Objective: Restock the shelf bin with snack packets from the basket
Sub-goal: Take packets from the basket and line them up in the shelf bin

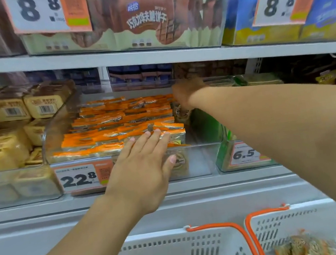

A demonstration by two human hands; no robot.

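Head view: the shelf bin [58, 130] was largely filled with snack packets [118, 121], while more remained in the basket [180, 247]. The left hand [141, 172] was laid flat on the front row; the right hand [186, 96] was curled at the rear, its grasp indeterminable.

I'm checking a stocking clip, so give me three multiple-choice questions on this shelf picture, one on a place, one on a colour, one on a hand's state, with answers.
1. Where is the right hand?
A. in a basket
B. deep in the clear bin, at its right side
C. on the top shelf

2. What colour are the handles of the white baskets?
A. orange
B. blue
C. black

3. How is the left hand?
A. gripping a price tag
B. in a fist
C. fingers straight, on the front packets

Answers: 1 B, it reaches in beside the orange rows. 2 A, both are orange. 3 C, its fingers lie flat over the bin's front edge.
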